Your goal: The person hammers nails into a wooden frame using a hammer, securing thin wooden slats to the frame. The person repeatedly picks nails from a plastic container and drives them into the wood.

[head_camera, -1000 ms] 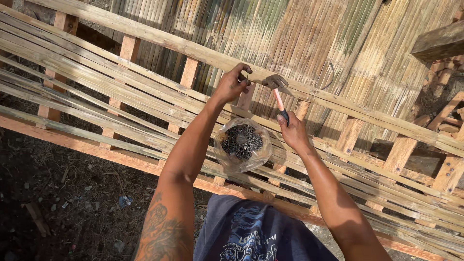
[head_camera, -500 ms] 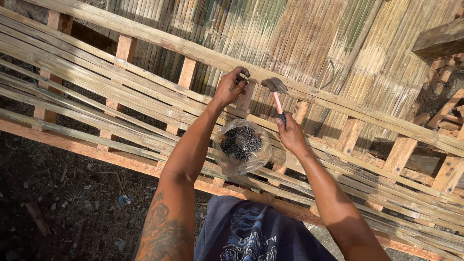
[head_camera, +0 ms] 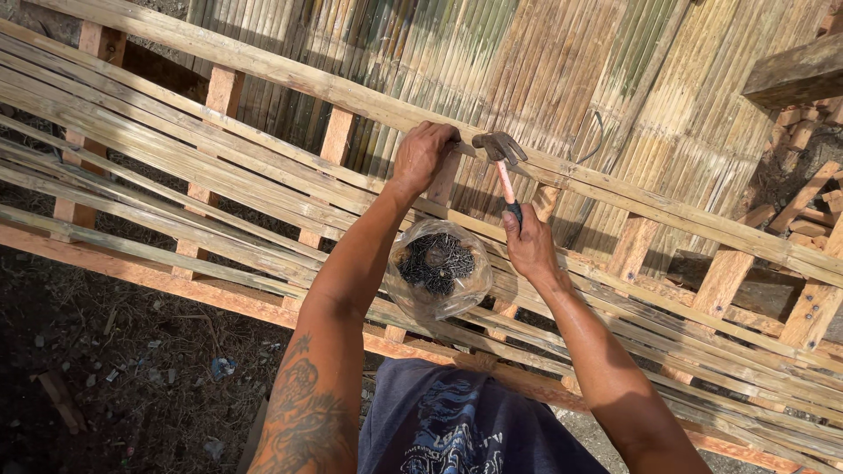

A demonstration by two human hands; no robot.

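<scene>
Left hand (head_camera: 424,154) pinches nail on bamboo slat (head_camera: 615,189); right hand (head_camera: 529,246) grips hammer (head_camera: 500,158). Off-line strike risks hitting fingers, bending nail.

head cam | steep downward look, at arm's reach | faces slatted bamboo frame (head_camera: 219,167) | single view

I see open gaps between the bamboo slats (head_camera: 219,167) at the frame's left end. The bag of nails (head_camera: 437,268) blocks the middle, and the woven bamboo wall (head_camera: 562,79) closes off everything behind the top rail (head_camera: 290,75).
</scene>
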